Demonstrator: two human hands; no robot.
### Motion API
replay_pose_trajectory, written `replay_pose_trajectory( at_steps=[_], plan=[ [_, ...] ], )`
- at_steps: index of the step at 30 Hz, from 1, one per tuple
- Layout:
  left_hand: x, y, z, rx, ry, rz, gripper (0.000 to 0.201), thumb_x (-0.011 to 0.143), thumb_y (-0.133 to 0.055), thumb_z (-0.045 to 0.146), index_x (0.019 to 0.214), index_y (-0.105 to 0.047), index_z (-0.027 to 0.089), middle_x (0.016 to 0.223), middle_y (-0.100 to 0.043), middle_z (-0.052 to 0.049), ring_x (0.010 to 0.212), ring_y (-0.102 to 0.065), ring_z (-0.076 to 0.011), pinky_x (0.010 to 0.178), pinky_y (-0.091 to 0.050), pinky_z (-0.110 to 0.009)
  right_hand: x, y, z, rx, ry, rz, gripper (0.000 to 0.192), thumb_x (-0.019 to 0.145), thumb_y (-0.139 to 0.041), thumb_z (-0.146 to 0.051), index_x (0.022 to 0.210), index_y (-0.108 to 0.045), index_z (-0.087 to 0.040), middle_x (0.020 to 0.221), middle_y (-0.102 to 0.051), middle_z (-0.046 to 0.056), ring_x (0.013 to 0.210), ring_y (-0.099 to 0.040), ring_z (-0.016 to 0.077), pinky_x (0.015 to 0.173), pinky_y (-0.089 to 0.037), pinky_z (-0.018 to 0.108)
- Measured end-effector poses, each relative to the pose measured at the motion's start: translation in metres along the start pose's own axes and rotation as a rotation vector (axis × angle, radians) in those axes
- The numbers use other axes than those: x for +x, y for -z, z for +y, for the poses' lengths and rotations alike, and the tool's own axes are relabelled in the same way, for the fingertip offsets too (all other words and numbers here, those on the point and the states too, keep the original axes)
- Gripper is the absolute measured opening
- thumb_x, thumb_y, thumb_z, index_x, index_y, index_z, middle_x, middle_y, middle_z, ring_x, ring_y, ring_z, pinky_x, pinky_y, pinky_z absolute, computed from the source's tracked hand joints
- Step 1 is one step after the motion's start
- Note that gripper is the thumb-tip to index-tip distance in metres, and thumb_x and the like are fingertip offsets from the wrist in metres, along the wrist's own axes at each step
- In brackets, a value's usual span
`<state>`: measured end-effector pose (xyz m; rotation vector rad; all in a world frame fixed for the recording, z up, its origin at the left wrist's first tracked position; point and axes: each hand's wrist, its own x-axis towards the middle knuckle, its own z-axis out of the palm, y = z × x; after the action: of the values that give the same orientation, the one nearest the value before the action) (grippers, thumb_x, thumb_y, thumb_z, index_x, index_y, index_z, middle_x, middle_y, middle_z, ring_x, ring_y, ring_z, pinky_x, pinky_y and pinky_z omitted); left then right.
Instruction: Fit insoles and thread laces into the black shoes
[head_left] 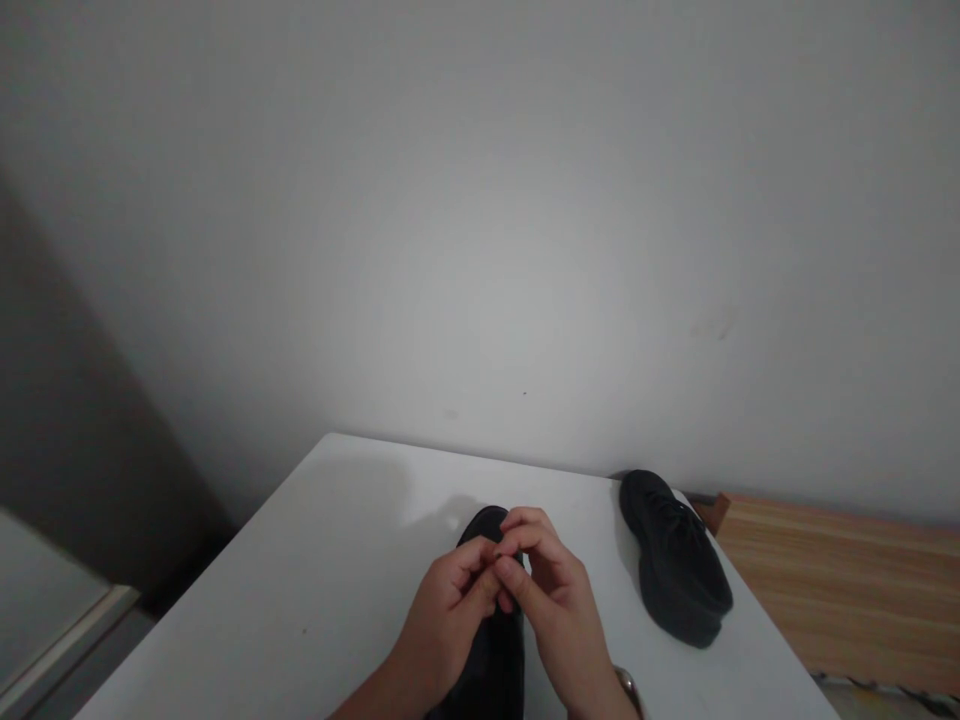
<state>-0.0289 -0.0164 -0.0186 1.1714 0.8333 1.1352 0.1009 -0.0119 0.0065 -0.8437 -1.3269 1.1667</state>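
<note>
A black shoe (495,660) lies toe-away on the white table, directly under both hands. Over its upper front part, my left hand (454,595) is closed, thumb and fingertips pinched together. My right hand (551,585) comes in from the other side with its thumb and fingers bent into a pinch, touching the left fingertips. Whatever sits between the fingers is too small and covered to make out. The hands hide the middle of this shoe. To the right, a second black shoe (679,565) with laces stands near the table's right edge.
The white table (337,560) reaches back to a grey wall (480,250). Beyond its right edge is a wood-grain board (840,580). A pale ledge (67,640) is at lower left, beside a dark gap. A metal band (628,688) circles my right wrist.
</note>
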Motion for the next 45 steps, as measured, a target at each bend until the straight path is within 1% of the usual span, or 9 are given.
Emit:
replay_pose_trajectory(
  at_steps=[4, 8, 11, 16, 22, 31, 34, 38, 45],
  plan=[
    [-0.006, -0.001, 0.003, 0.032, -0.045, -0.012, 0.04, 0.089, -0.061, 0.054, 0.078, -0.061, 0.015, 0.073, -0.052, 0.001, 0.072, -0.047, -0.0144, 0.067, -0.041, -0.026, 0.004, -0.002, 0.002, 0.016, -0.036, 0.015, 0.019, 0.08, -0.076, -0.04, 0.078, -0.071, -0.022, 0.1, -0.056, 0.005, 0.074, -0.054, 0.0161, 0.053, -0.041, 0.024],
    [-0.009, -0.003, 0.008, 0.004, -0.086, -0.055, 0.032, 0.087, -0.065, 0.048, 0.087, -0.065, 0.016, 0.078, -0.055, 0.0, 0.077, -0.051, -0.0162, 0.075, -0.043, -0.027, 0.006, -0.002, 0.0, -0.013, 0.003, 0.011, 0.017, 0.079, -0.077, -0.039, 0.076, -0.072, -0.023, 0.094, -0.057, 0.003, 0.086, -0.056, 0.0189, 0.072, -0.046, 0.028],
    [-0.009, -0.002, 0.007, 0.031, -0.074, -0.013, 0.032, 0.087, -0.065, 0.047, 0.079, -0.063, 0.016, 0.073, -0.055, 0.0, 0.072, -0.05, -0.0151, 0.07, -0.041, -0.026, 0.006, 0.001, 0.0, -0.046, -0.007, -0.027, 0.02, 0.085, -0.071, -0.042, 0.079, -0.072, -0.023, 0.091, -0.059, 0.003, 0.088, -0.058, 0.0192, 0.081, -0.046, 0.03],
    [-0.007, 0.001, 0.004, 0.022, -0.03, 0.068, 0.025, 0.089, -0.063, 0.043, 0.091, -0.058, 0.019, 0.071, -0.058, 0.002, 0.07, -0.054, -0.0146, 0.068, -0.041, -0.026, -0.001, 0.011, 0.009, -0.015, -0.131, -0.021, 0.028, 0.087, -0.068, -0.049, 0.1, -0.07, -0.024, 0.09, -0.065, 0.003, 0.083, -0.06, 0.0178, 0.075, -0.048, 0.029],
    [-0.008, 0.001, 0.003, 0.031, -0.057, 0.073, 0.023, 0.09, -0.062, 0.04, 0.087, -0.05, 0.021, 0.07, -0.058, 0.003, 0.069, -0.055, -0.0141, 0.067, -0.041, -0.026, -0.01, 0.019, 0.013, 0.009, -0.159, -0.124, 0.022, 0.086, -0.072, -0.042, 0.089, -0.069, -0.02, 0.073, -0.064, -0.001, 0.07, -0.059, 0.0148, 0.069, -0.043, 0.027],
    [-0.009, 0.004, 0.009, 0.101, -0.022, 0.045, 0.017, 0.088, -0.063, 0.032, 0.082, -0.055, 0.019, 0.074, -0.066, 0.0, 0.074, -0.061, -0.0163, 0.071, -0.042, -0.028, -0.016, 0.017, 0.008, -0.24, -0.044, -0.043, 0.024, 0.092, -0.062, -0.036, 0.075, -0.059, -0.019, 0.071, -0.058, 0.0, 0.07, -0.055, 0.0161, 0.066, -0.043, 0.028],
    [-0.008, 0.008, 0.013, 0.047, 0.06, 0.009, 0.02, 0.083, -0.069, 0.034, 0.079, -0.057, 0.018, 0.076, -0.07, -0.002, 0.074, -0.062, -0.0164, 0.069, -0.042, -0.027, -0.02, 0.017, 0.009, -0.323, 0.062, 0.008, 0.02, 0.094, -0.057, -0.03, 0.077, -0.057, -0.02, 0.074, -0.056, 0.001, 0.071, -0.056, 0.0172, 0.066, -0.045, 0.029],
    [-0.005, 0.012, 0.015, 0.003, 0.125, 0.003, 0.024, 0.076, -0.075, 0.035, 0.077, -0.059, 0.017, 0.073, -0.068, 0.0, 0.07, -0.061, -0.0154, 0.067, -0.043, -0.027, -0.025, 0.022, 0.009, -0.434, 0.255, -0.05, 0.013, 0.092, -0.056, -0.02, 0.079, -0.058, -0.022, 0.074, -0.056, 0.001, 0.07, -0.057, 0.0169, 0.064, -0.046, 0.027],
    [-0.009, 0.009, 0.02, 0.319, -0.042, 0.032, 0.01, 0.079, -0.067, 0.021, 0.076, -0.058, 0.019, 0.078, -0.065, -0.001, 0.078, -0.063, -0.0176, 0.074, -0.048, -0.029, -0.033, 0.036, 0.011, -0.431, 0.28, -0.12, 0.009, 0.094, -0.057, -0.019, 0.09, -0.064, -0.023, 0.083, -0.064, 0.004, 0.079, -0.063, 0.0188, 0.071, -0.051, 0.028]
  ],
)
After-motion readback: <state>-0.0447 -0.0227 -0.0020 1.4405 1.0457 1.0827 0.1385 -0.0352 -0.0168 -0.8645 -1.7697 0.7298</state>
